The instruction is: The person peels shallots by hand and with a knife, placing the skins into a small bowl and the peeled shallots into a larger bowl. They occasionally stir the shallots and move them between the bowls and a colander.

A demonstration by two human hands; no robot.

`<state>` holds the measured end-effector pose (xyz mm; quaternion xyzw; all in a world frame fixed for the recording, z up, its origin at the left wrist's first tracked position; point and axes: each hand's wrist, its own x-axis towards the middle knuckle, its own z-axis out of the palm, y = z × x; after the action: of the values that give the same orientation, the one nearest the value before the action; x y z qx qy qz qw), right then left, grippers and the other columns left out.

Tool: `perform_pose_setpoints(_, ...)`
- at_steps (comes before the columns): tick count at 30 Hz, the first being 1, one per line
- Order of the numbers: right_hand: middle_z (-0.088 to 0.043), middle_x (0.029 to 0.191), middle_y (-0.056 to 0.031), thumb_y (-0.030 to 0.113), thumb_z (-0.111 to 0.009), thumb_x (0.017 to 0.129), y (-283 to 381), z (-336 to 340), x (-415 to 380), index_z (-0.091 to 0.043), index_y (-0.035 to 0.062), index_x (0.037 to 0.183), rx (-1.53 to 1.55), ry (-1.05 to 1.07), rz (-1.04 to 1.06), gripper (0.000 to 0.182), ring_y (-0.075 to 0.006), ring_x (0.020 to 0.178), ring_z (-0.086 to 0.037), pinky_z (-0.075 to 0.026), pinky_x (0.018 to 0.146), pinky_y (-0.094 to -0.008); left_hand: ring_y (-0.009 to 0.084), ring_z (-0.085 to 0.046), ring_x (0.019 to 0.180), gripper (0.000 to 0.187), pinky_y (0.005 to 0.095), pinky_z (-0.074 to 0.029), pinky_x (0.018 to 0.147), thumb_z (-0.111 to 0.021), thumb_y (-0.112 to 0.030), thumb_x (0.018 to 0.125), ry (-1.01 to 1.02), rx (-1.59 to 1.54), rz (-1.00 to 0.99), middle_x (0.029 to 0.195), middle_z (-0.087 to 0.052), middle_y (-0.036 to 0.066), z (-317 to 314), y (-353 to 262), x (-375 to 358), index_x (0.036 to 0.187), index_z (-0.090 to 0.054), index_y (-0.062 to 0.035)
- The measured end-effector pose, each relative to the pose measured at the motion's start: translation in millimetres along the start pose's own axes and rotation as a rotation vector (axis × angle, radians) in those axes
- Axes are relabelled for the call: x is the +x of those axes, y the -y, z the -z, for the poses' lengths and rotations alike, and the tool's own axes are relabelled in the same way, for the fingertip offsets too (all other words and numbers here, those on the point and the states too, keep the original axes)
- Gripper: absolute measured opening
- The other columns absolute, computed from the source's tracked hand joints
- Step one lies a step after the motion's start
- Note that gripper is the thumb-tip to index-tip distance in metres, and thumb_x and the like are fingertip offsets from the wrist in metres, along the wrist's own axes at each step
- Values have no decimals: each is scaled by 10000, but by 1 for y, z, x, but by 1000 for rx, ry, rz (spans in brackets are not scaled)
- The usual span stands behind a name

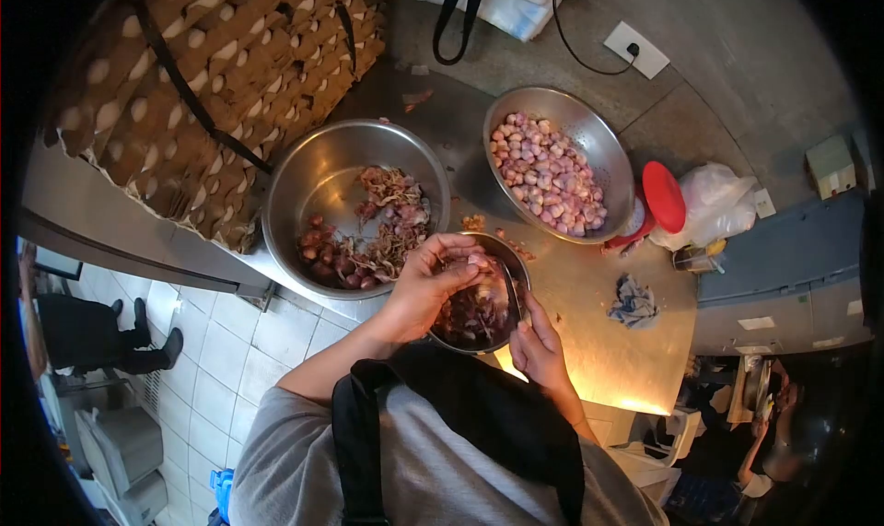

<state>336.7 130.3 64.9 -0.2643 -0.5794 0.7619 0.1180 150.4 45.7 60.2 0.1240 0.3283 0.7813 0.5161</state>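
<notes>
Inside the perforated bowl (611, 146), peeled shallots (550, 171) lie heaped.

Pinkish shallot (478, 261) above metal bowl (512, 249)

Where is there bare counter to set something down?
Best patch: the steel counter between colander, crumpled cloth and right hand. It is crowded where the large bowl, small bowl and left hand meet.
</notes>
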Motion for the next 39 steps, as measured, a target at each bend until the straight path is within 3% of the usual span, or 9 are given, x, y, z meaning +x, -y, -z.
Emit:
perform_pose_setpoints(9,-466,701,4,144,-406,906,3,-3,-6,-213,62,1357,-222,33,179,497,-50,535,-391,-338,490,-184,134,-568,882,223,271,-495,777,-600,-50,796,-85,-38,63,974,-585,62,-29,23,-18,1011,-570,-2)
perform_pose_setpoints(13,-497,814,-30,162,-436,898,-10,10,4,-249,21,1328,-598,-50,547,490,-62,641,-436,-375,601,-194,129,-579,830,201,267,-505,748,-623,-31,771,-136,3,37,952,-592,59,-35,36,-26,967,-594,7)
perform_pose_setpoints(18,-495,926,-61,186,-444,899,-13,13,-12,-318,-3,1259,-230,-6,204,426,-62,724,-453,-371,665,-188,138,-591,796,205,262,-499,756,-627,-5,759,-131,119,10,895,-609,73,-39,52,-41,958,-593,25)
perform_pose_setpoints(22,-484,957,-34,165,-405,913,-15,19,-7,-276,52,1297,-12,34,173,421,-30,551,-361,-311,484,-171,159,-596,829,219,286,-509,732,-623,23,747,-160,64,23,907,-615,91,-45,62,-49,962,-583,7)
perform_pose_setpoints(26,-450,753,26,149,-389,919,-2,17,-10,-152,83,1372,-73,36,205,515,-31,520,-330,-287,457,-166,140,-585,818,233,259,-499,741,-627,7,756,-183,105,-64,903,-606,86,-44,54,-53,981,-562,10)
perform_pose_setpoints(33,-354,611,44,170,-404,914,5,19,-14,-249,55,1345,-92,251,140,472,-33,487,-296,-274,455,-171,125,-567,843,206,247,-475,764,-627,5,757,-163,131,-5,946,-601,66,-38,49,-47,961,-594,12)
perform_pose_setpoints(34,-509,734,-15,177,-418,906,7,25,-13,-279,34,1329,-175,258,75,468,-81,615,-477,-393,574,-197,127,-563,852,210,251,-477,762,-626,1,760,-135,139,-26,965,-592,57,-34,50,-45,967,-591,7)
perform_pose_setpoints(38,-399,1300,-123,174,-433,896,11,18,-3,-331,10,1293,-321,214,281,442,-208,1191,-376,-264,970,-276,116,-558,840,199,254,-488,741,-620,-6,769,-97,141,-7,942,-585,45,-33,39,-36,965,-584,2)
perform_pose_setpoints(39,-453,1220,-117,172,-430,898,8,21,-2,-336,10,1291,-379,186,281,435,-193,1112,-429,-309,920,-267,121,-563,835,190,256,-488,741,-617,-4,769,-92,129,-10,937,-585,46,-34,39,-34,954,-576,-9)
